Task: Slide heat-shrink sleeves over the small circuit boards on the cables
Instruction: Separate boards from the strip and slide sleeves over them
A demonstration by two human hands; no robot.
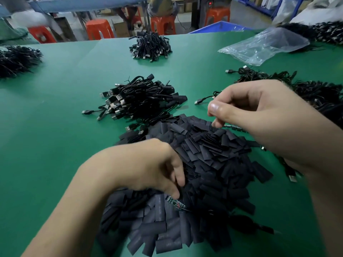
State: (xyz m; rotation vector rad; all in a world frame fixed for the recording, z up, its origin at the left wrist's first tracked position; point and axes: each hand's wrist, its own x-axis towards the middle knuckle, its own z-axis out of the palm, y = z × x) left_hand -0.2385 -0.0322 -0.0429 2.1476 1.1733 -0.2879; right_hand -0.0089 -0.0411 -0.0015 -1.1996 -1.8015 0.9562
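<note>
A heap of flat black heat-shrink sleeves (209,175) lies closest, spread across the green table (52,112). The left hand (148,167) reaches into the heap's near-left part, its fingers curled downward among the sleeves. One fingertip touches the upper-left end of a small circuit board (175,203) lying on top of the heap. The thumb is hidden, so whether the hand grips the board cannot be told. The board's long axis runs diagonally, from upper left under the fingertip to lower right, where a dark wire leaves it.

The right hand (259,112) hovers over the heap's far-right edge, fingers bent inward and thumb forward. A second green board (235,127) pokes out from under it, lying nearly level and pointing left. The hand covers the rest, so a grasp cannot be confirmed.

Just beyond the heap sits a bundle of black USB cables (141,100), plugs facing left. Farther beyond lies a smaller cable bundle (150,45). More loose cables (315,95) sprawl to the heap's right, and a clear plastic bag (265,47) lies beyond those. Another dark cable pile (16,60) sits far left of the heap. Orange stools (99,29) stand past the table's far edge.
</note>
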